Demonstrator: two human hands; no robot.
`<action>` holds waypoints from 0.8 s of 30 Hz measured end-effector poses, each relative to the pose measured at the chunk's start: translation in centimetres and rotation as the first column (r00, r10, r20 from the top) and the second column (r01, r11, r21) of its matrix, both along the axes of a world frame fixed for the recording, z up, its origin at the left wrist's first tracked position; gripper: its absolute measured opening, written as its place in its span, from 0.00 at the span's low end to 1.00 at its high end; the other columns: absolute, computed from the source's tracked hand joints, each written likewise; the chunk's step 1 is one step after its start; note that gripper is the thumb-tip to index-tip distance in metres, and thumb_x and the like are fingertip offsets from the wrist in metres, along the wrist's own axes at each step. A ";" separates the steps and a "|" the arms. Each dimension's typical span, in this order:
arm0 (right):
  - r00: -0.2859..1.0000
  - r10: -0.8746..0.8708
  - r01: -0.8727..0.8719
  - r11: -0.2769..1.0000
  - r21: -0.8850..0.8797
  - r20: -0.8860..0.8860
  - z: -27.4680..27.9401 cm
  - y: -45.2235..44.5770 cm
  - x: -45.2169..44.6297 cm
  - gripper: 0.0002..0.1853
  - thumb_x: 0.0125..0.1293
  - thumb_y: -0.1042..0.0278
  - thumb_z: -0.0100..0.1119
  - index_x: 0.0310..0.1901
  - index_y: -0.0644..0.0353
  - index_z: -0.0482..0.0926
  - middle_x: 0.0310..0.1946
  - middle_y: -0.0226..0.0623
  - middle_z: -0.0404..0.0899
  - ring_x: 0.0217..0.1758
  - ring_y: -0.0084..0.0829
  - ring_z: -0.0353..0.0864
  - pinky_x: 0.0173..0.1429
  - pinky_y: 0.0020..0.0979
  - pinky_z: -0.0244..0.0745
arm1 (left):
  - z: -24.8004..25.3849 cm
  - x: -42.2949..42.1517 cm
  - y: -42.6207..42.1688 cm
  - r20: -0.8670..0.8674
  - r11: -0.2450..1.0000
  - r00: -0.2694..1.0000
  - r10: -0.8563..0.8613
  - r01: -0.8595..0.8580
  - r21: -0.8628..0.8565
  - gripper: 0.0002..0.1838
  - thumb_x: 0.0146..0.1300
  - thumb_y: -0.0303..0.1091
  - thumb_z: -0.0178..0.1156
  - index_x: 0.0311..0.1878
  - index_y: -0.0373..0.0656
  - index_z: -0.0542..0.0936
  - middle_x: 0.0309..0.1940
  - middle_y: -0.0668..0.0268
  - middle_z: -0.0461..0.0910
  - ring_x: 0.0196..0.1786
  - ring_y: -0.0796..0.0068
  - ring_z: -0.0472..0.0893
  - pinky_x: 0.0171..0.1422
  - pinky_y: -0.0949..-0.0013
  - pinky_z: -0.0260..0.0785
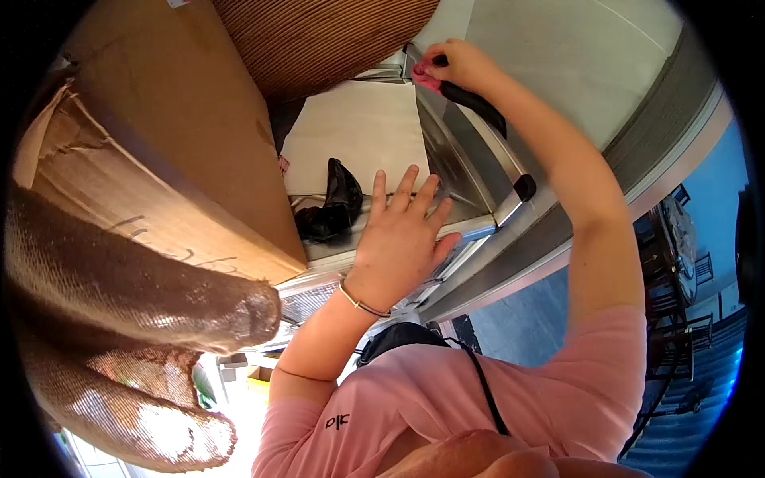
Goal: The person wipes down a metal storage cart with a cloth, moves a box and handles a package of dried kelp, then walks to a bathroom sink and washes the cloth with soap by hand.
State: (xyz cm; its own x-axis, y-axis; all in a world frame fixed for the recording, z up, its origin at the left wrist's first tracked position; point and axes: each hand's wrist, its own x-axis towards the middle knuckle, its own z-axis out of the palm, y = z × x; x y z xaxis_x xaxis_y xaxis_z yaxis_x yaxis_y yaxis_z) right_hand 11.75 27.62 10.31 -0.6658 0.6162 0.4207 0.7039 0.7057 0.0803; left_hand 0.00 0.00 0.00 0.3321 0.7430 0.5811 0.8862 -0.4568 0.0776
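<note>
The right hand [464, 68], toward one o'clock, pinches a pink cloth [425, 78] in its fingers at the metal frame [472, 137]. The left hand's [401, 239] fingers spread wide, empty, over the white sheet [358, 135] at its five o'clock.

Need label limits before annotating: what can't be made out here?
All in the head view:
Pink item: partly covered by the right hand gripping it.
Left hand: palm hidden behind its own back.
Ribbed brown object: cut off by the top edge.
Cardboard box: contents hidden by its walls.
</note>
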 end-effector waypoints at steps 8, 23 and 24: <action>0.946 -0.050 0.005 0.990 -0.139 -0.321 -1.3 6.8 -0.9 0.24 0.56 0.49 0.60 0.50 0.56 0.76 0.45 0.47 0.78 0.48 0.44 0.77 0.52 0.36 0.70 | 0.6 0.6 -0.2 -0.019 1.000 1.000 0.011 -0.011 -0.023 0.20 0.60 0.49 0.53 0.50 0.48 0.77 0.59 0.61 0.68 0.66 0.58 0.60 0.70 0.46 0.45; 0.557 -0.611 -0.507 0.286 -0.813 -0.562 -4.8 14.3 -1.6 0.25 0.67 0.47 0.44 0.47 0.64 0.76 0.38 0.43 0.81 0.35 0.37 0.82 0.43 0.38 0.79 | 1.2 1.4 0.3 0.020 0.999 1.000 0.015 -0.014 -0.043 0.20 0.56 0.48 0.57 0.47 0.47 0.78 0.58 0.62 0.69 0.67 0.59 0.60 0.70 0.45 0.45; 0.580 -0.621 -0.553 0.176 -0.815 -0.528 -5.8 16.8 -1.1 0.21 0.68 0.53 0.45 0.51 0.63 0.72 0.41 0.42 0.80 0.39 0.35 0.82 0.45 0.34 0.78 | 1.1 1.5 0.3 0.019 0.999 1.000 0.017 -0.016 -0.034 0.20 0.56 0.48 0.57 0.47 0.47 0.79 0.57 0.61 0.69 0.67 0.59 0.60 0.70 0.45 0.45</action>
